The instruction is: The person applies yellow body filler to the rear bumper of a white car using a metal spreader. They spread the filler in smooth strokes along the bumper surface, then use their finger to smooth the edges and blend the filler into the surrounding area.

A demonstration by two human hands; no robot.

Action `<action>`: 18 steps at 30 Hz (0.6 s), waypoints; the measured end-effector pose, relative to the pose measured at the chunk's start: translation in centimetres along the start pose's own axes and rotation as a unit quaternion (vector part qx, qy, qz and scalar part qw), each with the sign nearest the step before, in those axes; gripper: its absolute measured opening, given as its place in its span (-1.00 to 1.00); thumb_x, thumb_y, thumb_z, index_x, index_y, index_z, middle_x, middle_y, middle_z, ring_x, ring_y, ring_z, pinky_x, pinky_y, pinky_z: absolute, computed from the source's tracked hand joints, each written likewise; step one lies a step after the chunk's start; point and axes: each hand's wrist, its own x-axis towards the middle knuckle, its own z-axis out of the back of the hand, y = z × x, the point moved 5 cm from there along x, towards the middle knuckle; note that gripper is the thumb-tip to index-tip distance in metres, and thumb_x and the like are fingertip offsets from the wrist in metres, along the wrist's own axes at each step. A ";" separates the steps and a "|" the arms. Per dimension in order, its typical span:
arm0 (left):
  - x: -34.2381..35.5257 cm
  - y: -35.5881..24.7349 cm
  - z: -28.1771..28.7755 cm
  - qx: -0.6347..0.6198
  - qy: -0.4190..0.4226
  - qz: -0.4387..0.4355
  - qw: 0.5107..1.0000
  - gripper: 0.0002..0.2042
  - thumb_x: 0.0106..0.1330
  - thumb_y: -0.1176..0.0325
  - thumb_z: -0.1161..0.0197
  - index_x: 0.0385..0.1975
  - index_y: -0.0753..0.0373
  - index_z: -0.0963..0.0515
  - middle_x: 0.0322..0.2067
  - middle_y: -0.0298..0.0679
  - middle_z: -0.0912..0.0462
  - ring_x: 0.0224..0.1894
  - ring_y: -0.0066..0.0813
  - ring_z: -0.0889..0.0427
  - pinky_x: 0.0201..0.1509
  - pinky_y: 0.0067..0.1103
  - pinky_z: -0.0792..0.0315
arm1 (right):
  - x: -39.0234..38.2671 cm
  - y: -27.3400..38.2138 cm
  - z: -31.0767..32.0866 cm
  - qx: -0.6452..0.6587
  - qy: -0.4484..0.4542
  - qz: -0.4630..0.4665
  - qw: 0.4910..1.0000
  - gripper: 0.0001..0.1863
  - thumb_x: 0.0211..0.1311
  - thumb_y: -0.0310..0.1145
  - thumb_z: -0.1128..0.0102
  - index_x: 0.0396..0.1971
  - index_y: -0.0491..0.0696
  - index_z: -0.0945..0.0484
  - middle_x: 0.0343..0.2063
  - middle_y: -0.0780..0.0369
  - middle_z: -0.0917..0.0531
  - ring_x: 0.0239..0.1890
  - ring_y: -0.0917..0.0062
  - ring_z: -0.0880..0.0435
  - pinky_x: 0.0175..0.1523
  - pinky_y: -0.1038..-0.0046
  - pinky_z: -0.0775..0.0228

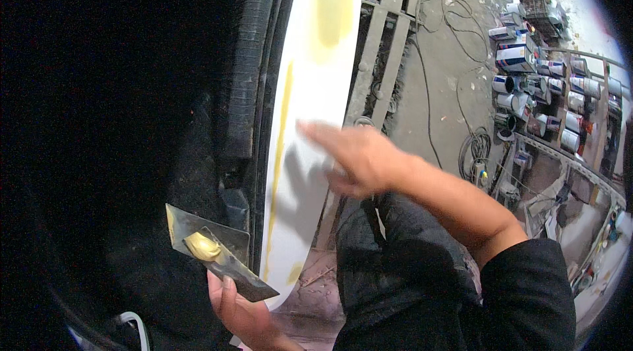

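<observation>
My left hand [241, 311] grips a thin grey spreader plate [247, 280] at the lower left, thumb and fingers on its lower edge. A lump of pale yellow filler paste [202, 247] sits on it. Behind it is another grey flat piece [231, 235], overlapping; whether the two are joined I cannot tell. My right hand [366, 160], slightly blurred, is over a long white panel [303, 206], index finger stretched toward its surface and nothing visible held. Along the panel's left side runs a thin yellow filler streak [281, 133]. A wide yellow patch [335, 5] covers its far end.
Dark trim and a black seal [260, 87] border the panel on the left. A wooden pallet [386, 41] lies on the right, beside loose cables [428, 87] and a coiled cable [476, 153] on the floor. Several paint cans [514, 58] crowd the far right by a rack [560, 160].
</observation>
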 end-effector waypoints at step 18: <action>0.9 2.2 2.9 -0.084 -0.027 -0.004 0.996 -0.33 0.29 0.35 -0.08 0.38 0.56 -0.15 0.30 0.12 -0.35 0.33 -0.09 -0.37 0.46 -0.29 -0.16 | 5.0 0.4 -4.5 -0.065 0.008 -0.183 0.981 0.06 0.01 -0.28 -0.34 0.46 -0.24 0.08 0.29 -0.26 -0.32 -0.12 -0.01 -0.71 -0.07 0.18 -0.61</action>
